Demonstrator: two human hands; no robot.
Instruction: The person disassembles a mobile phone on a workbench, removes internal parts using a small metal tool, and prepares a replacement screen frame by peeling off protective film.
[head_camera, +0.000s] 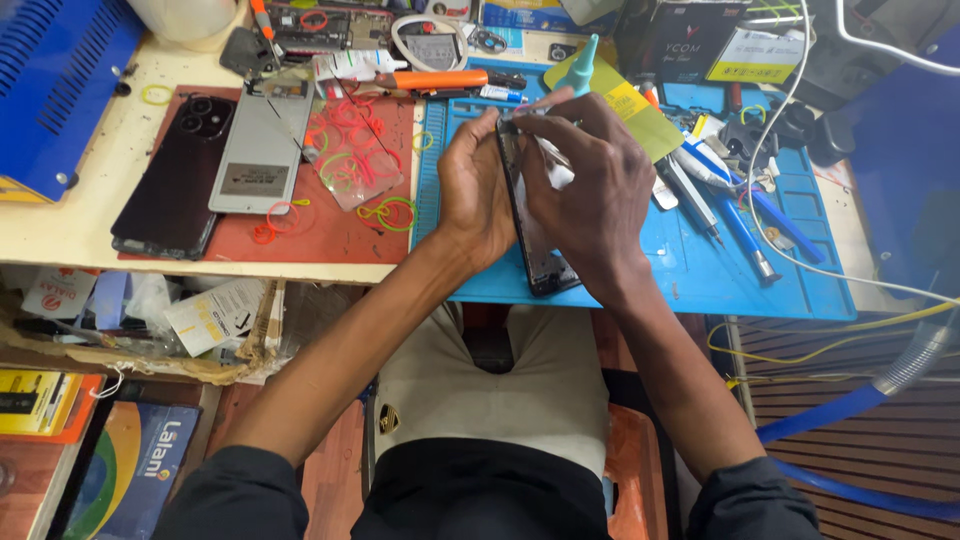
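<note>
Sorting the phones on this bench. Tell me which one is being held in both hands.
The dark, opened phone on the blue mat, gripped between left hand and right hand. The black phone and silver back panel lie untouched on the red mat.

sleeves: mine are black, pushed up past the elbows
forearms: bare
trousers: beige, small round emblem on one thigh

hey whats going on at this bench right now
A person sits at a crowded workbench, working on an opened phone held on edge over a blue mat. The left hand steadies the phone's side, while the right hand reaches over its top edge, pinching something thin I can't make out. Beside them, on a red mat, lie a dark phone, a grey panel and loose rubber bands. Screwdrivers rest at the right.
</note>
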